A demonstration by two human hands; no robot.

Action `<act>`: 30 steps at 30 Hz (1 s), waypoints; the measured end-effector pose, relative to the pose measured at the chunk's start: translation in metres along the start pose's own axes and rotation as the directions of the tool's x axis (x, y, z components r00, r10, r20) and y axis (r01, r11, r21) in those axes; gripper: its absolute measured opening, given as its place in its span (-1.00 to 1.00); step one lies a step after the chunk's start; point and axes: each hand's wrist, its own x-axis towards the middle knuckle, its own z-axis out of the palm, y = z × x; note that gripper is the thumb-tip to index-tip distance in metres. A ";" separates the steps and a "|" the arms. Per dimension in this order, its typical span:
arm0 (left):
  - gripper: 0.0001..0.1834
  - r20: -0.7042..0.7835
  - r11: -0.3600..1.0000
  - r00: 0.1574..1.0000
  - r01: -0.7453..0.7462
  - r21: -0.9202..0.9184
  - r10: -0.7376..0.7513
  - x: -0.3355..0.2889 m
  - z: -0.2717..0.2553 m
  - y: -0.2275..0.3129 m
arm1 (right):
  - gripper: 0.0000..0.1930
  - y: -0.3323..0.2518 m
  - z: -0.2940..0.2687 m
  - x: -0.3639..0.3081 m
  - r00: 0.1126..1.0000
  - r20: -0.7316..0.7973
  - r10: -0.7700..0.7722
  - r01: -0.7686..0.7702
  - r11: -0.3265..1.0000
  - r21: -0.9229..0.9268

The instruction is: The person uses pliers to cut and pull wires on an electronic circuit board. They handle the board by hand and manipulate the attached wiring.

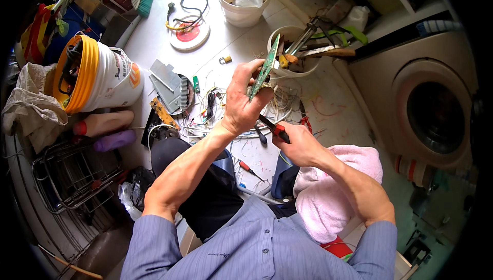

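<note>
My left hand [240, 100] is closed round a green circuit board [265, 67], held up on edge above the floor. My right hand [304, 146] grips a hand tool with red and black handles [280, 131], which looks like pliers or cutters. Its jaws point up toward the lower end of the board, and my left fingers partly hide that spot. Whether the jaws touch the board I cannot tell. Below both hands lies a tangle of loose wires [283, 99]. A screwdriver with a red and black handle [246, 166] rests on the floor between my feet.
A tub of tools [275, 36] stands just beyond the board, with a white bucket [241, 15] behind it. On the left are grey metal parts [167, 82], a white and yellow bucket [115, 74] and a wire rack [72, 177]. A washing machine [382, 82] stands right; a pink towel [328, 198] lies by my right arm.
</note>
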 end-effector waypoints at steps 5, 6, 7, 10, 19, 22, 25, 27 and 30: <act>-0.50 -0.006 0.942 0.981 0.183 -0.282 -0.192 0.003 0.002 -0.005 | -0.88 0.019 0.012 0.003 0.963 -0.179 -0.202 0.174 0.971 -0.163; -0.34 0.023 0.911 0.956 0.286 -0.296 -0.293 0.005 0.000 -0.006 | -0.88 0.020 0.013 0.004 0.955 -0.198 -0.219 0.180 0.964 -0.197; -0.34 0.049 0.889 0.942 0.329 -0.318 -0.332 0.006 -0.001 -0.006 | -0.89 0.021 0.013 0.004 0.947 -0.217 -0.237 0.186 0.955 -0.232; -0.30 0.126 0.831 0.911 0.411 -0.375 -0.393 0.008 -0.004 0.001 | -0.89 0.020 0.015 0.002 0.949 -0.217 -0.228 0.183 0.960 -0.211; -0.21 0.130 0.646 0.836 0.501 -0.576 -0.533 0.008 -0.007 -0.015 | -0.75 -0.011 -0.012 0.001 0.997 0.014 -0.073 0.074 0.975 -0.208; -0.21 0.184 0.567 0.830 0.504 -0.652 -0.526 0.010 -0.004 -0.012 | -0.74 -0.031 -0.031 -0.003 0.987 0.144 0.067 -0.049 0.991 -0.126; -0.14 0.193 0.576 0.811 0.538 -0.615 -0.552 0.012 0.002 -0.015 | -0.76 -0.015 -0.032 -0.010 0.998 0.004 -0.067 0.064 0.928 -0.367; -0.14 0.142 0.613 0.804 0.542 -0.575 -0.577 0.012 0.001 -0.020 | -0.78 -0.013 -0.036 -0.014 0.995 0.059 -0.077 0.092 0.939 -0.331; -0.17 0.281 0.417 0.729 0.616 -0.668 -0.625 0.010 0.000 -0.021 | -0.81 -0.019 -0.040 -0.023 0.987 0.092 -0.129 0.148 0.959 -0.241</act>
